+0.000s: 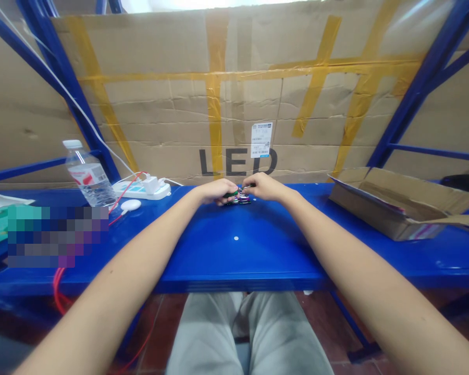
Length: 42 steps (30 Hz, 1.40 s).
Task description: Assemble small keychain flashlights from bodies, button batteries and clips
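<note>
Both arms reach forward over the blue tabletop [219, 255]. My left hand [219, 190] is closed around a small green item [230, 195], mostly hidden by the fingers. Opposite it, my right hand [266, 186] pinches a thin dark item [249, 186] whose kind is too small to make out. The fingertips of the two hands are close together. Just below and between them lie several small shiny pieces [243, 199] in purple, silver and black, side by side on the table.
An open cardboard box [386, 213] stands at the right. To the left are a water bottle [89, 177], a white power strip [156, 191], a round white puck [131, 204] and red cables [58, 286]. A large taped carton [160, 114] walls off the back between blue posts.
</note>
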Motion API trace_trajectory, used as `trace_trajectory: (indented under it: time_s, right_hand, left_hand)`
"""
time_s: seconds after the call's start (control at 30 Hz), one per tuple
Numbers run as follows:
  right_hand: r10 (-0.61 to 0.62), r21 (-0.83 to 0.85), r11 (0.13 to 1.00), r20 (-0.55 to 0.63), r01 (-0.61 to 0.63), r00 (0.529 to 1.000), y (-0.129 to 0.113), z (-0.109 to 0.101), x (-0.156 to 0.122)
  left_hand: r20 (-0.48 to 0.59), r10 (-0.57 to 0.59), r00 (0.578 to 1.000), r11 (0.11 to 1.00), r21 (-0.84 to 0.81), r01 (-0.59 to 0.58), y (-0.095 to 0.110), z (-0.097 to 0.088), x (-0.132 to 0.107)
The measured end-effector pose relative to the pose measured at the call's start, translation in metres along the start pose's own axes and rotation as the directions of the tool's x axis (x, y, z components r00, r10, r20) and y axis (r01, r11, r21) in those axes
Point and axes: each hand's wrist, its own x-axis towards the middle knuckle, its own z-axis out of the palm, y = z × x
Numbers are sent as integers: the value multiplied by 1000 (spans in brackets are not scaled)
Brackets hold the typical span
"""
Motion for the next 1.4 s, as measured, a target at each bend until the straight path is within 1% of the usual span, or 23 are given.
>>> trace_trajectory:
  time_s: [0.07,0.13,0.2,0.27,0.3,0.37,0.43,0.57,0.6,0.67,0.77,0.87,1.0,1.23,1.33,1.4]
  right_hand:
    - [12,-8,1000,-4,-12,1000,0,-3,-1]
    - [64,-25,998,27,-63,998,0,-6,-3]
    - [149,-42,988,82,-146,985,2,-9,-7]
    - [229,-56,973,130,-223,965,6,-11,-10]
    - [256,-59,966,144,-250,956,9,-11,-11]
    - [290,-59,957,154,-285,944,14,-10,-13]
    - [309,-53,951,163,-305,937,18,-8,-13]
    - [309,-45,951,180,-306,934,19,-4,-11]
    - [301,-46,954,178,-298,937,18,-4,-11]
    - [290,-50,957,174,-285,941,16,-3,-10]
    - [290,-55,957,177,-285,940,13,-3,-10]
    - [292,-63,956,189,-285,938,12,-1,-10]
    - [284,-76,959,203,-274,937,13,1,-9]
    - [277,-69,961,221,-269,935,13,2,-9]
    - [284,-56,959,222,-279,933,11,1,-10]
    - [285,-47,958,219,-282,933,11,0,-10]
  left_hand:
    - [10,0,1000,999,-49,0,4,0,-2]
    - [11,16,1000,1000,-4,-16,6,-1,-3]
    - [-6,32,999,991,132,-31,5,-2,-1]
    - [-24,74,997,943,328,-62,1,-2,1]
    - [-24,99,995,895,439,-78,0,-2,3]
    - [-2,132,991,761,641,-100,-2,1,3]
    - [17,130,991,618,780,-94,0,6,1]
    - [50,126,991,382,919,-95,16,21,-7]
    - [64,119,991,338,936,-101,19,25,-8]
    - [67,89,994,296,951,-91,25,31,-10]
    - [64,59,996,297,952,-79,28,35,-11]
    - [69,49,996,317,945,-81,28,34,-11]
    - [63,37,997,328,942,-71,28,29,-10]
    - [66,7,998,377,924,-64,24,21,-8]
    - [50,4,999,405,913,-48,23,15,-9]
    - [40,18,999,407,913,-44,22,9,-10]
